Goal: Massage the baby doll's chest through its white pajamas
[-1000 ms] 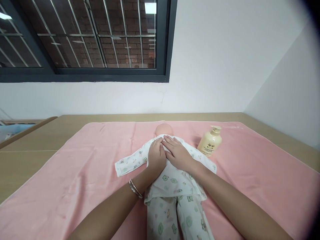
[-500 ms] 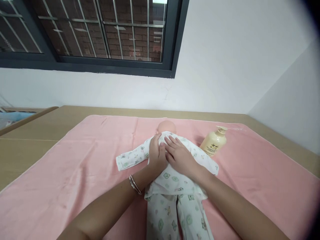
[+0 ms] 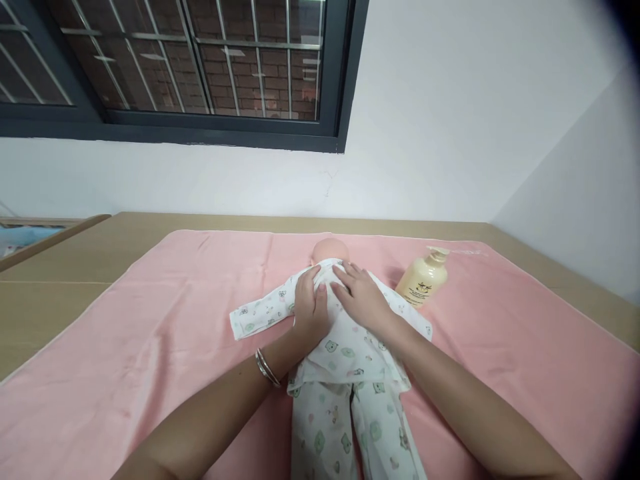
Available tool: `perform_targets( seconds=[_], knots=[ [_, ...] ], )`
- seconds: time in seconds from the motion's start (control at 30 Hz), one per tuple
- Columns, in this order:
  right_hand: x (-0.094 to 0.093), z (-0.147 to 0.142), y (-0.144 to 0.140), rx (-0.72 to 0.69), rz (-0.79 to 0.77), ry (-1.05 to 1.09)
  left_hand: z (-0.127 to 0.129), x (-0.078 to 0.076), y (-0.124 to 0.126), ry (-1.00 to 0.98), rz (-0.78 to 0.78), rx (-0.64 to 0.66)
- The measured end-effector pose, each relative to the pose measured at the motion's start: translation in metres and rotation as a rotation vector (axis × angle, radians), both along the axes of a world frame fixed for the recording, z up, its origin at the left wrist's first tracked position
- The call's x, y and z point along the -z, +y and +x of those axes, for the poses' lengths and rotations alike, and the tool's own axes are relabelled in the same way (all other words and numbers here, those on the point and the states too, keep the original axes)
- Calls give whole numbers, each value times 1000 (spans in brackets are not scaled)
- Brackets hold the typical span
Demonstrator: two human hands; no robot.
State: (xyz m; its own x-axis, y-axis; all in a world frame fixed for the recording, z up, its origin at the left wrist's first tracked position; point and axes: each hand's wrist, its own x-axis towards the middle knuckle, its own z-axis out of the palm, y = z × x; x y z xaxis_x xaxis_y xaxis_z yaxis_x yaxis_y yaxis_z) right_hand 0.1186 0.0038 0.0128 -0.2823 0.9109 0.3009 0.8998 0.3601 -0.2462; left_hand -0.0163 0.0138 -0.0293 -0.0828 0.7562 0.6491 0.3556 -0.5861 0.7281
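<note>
Doll [image 3: 345, 357], lower ctr of frame on a creased, smooth-looking sheet [image 3: 175, 300], is prob. light, w/ firm-looking round head [image 3: 330, 249] and soft PJs [image 3: 323, 427] apt to slip, so best held round the torso, where L hand [image 3: 312, 308] & R hand [image 3: 364, 297] lie open, gripping nothing.

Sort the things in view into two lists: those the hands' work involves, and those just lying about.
Involved:
left hand, right hand: both resting on the patterned top
doll: wearing that top
pink sheet: beneath the doll

Just about:
pump bottle: untouched by either hand
barred window: background
</note>
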Motion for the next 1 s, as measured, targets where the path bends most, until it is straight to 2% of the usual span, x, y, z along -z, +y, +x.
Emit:
perform_targets(
  seconds=[0.07,0.17,0.27,0.37,0.5,0.63,0.87,1.0],
  knots=[
    [2,3,3,111,-9,1,0,0,0,5,-3,0],
    [6,-6,-13,185,27,-94,0,1,0,4,-38,-5],
    [9,-18,-36,152,75,-187,0,0,2,30,-48,-15],
    [9,-21,-45,94,71,-224,0,0,5,80,4,5],
    [6,-13,-37,49,5,-211,0,1,9,106,80,23],
    [6,-9,-24,36,-64,-137,1,2,13,131,71,10],
    [13,-2,-9,5,-37,11,2,2,15,165,58,-10],
    [11,6,-1,51,-43,88,2,3,14,215,75,-41]
  ],
)
